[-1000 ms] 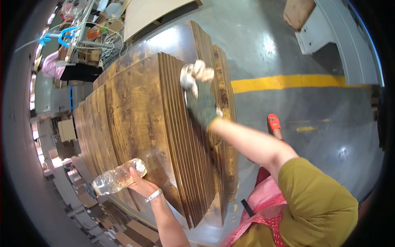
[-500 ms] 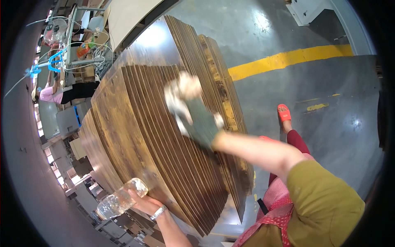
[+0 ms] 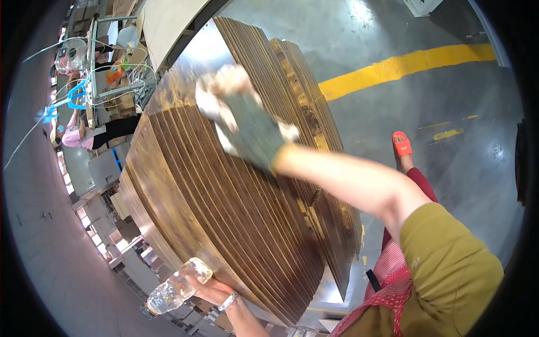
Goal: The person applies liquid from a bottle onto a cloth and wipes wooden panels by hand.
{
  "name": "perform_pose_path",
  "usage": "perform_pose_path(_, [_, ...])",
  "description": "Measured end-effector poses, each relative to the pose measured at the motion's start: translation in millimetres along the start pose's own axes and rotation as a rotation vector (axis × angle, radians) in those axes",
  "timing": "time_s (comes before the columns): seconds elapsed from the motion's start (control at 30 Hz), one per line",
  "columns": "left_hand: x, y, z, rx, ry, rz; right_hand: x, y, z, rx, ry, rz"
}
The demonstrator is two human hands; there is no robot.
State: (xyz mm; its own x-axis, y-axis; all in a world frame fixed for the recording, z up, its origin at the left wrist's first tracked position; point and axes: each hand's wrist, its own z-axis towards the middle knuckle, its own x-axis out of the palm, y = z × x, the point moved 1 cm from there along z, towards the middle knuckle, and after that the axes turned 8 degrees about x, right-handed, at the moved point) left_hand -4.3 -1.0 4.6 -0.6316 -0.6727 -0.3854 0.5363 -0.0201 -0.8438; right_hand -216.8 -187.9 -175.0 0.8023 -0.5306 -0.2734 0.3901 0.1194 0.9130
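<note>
My left hand (image 3: 210, 291), bare with a silver watch at the wrist, is wrapped round a clear plastic bottle (image 3: 175, 289). The bottle is tilted beside the lower left edge of a stack of brown wood-grain panels (image 3: 224, 224). A dark green glove covers much of my right hand (image 3: 250, 126), which is stretched across the panels' stepped edges. Its fingers are curled over a pale, whitish cloth (image 3: 210, 101), blurred by motion. The panels' long edges lie in many close rows beneath that hand.
A pale board (image 3: 171, 25) on a dark frame stands beyond the stack. At far left, a person (image 3: 84, 136) in a pink top is near a metal rack (image 3: 94, 62) with cables and a fan. A yellow line (image 3: 404, 67) crosses the grey floor at right.
My right hand with the cloth has moved up and left along the panel edges. The view has shifted slightly; my left hand still holds the bottle.
</note>
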Motion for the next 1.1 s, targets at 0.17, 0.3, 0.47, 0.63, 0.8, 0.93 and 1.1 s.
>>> perform_pose_path(0.17, [-13.7, -1.5, 0.7, -0.006, -0.036, 0.011, -46.7, 35.8, -133.0, -0.005, 0.635, -0.118])
perform_pose_path(0.3, [3.6, -1.2, -3.0, -0.011, -0.003, 0.02, -21.1, 3.2, -24.1, -0.038, 0.277, 0.136])
perform_pose_path(0.47, [-7.7, 2.9, 2.1, 0.02, -0.037, 0.035, -13.8, 15.2, -42.8, 0.126, 0.391, 0.3])
perform_pose_path(0.63, [-12.0, 3.2, 0.8, 0.038, -0.016, 0.063, -29.2, 16.3, -59.0, 0.159, 0.425, 0.278])
perform_pose_path(0.8, [-5.2, 2.5, -0.3, -0.006, -0.003, 0.035, -0.9, 2.5, 13.9, 0.095, 0.193, 0.114])
perform_pose_path(0.93, [-13.1, 3.8, 0.2, 0.005, -0.02, 0.055, -13.6, 15.5, -63.5, 0.184, 0.367, 0.42])
perform_pose_path(1.1, [3.1, 3.7, -4.3, -0.004, -0.015, 0.055, 13.6, -11.7, 48.2, 0.206, 0.103, 0.298])
